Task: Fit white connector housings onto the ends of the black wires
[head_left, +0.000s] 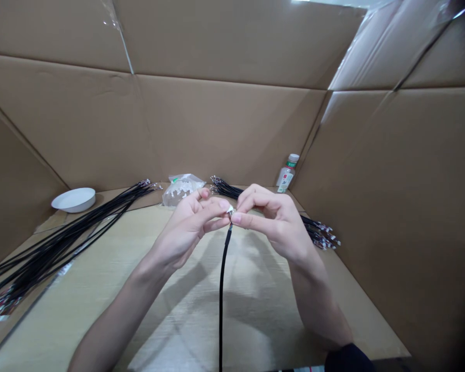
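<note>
Between my hands, a black cable (222, 289) hangs from its upper end down past the bottom of the view. A small white connector (230, 209) sits at that end, with short thin wires below it. My left hand (196, 219) pinches the connector between thumb and fingers. From the other side, the thumb and forefinger of my right hand (273, 217) are closed at the short wires just under the connector. Fingertips hide part of the wires, so single wires are hard to make out.
Black cables with white connectors lie in a bundle (73, 235) at left and another bundle (320, 232) behind my right hand. At the back stand a white bowl (74, 200), a clear bag (183, 188) of white pieces and a bottle (288, 174). Cardboard walls (225, 129) enclose the table.
</note>
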`<action>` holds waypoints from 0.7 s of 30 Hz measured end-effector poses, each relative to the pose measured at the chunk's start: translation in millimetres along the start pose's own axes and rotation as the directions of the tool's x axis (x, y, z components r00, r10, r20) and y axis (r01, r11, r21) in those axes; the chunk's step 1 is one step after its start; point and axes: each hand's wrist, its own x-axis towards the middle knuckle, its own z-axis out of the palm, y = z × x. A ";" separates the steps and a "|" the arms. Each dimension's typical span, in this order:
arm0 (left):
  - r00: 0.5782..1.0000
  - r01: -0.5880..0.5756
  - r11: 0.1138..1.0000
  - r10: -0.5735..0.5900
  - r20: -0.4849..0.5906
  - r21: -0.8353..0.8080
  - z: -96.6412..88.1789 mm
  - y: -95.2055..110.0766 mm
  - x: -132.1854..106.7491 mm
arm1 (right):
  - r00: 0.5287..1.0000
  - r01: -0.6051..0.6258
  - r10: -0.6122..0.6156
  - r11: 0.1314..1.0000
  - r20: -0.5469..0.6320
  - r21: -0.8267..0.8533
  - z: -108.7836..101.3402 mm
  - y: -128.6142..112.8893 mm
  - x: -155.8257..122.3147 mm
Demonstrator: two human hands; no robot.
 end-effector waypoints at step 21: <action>0.962 -0.262 0.935 0.234 0.140 0.240 -9.8 7.6 4.4 | 0.985 0.126 -0.142 0.980 -0.102 -0.155 19.1 8.0 -2.2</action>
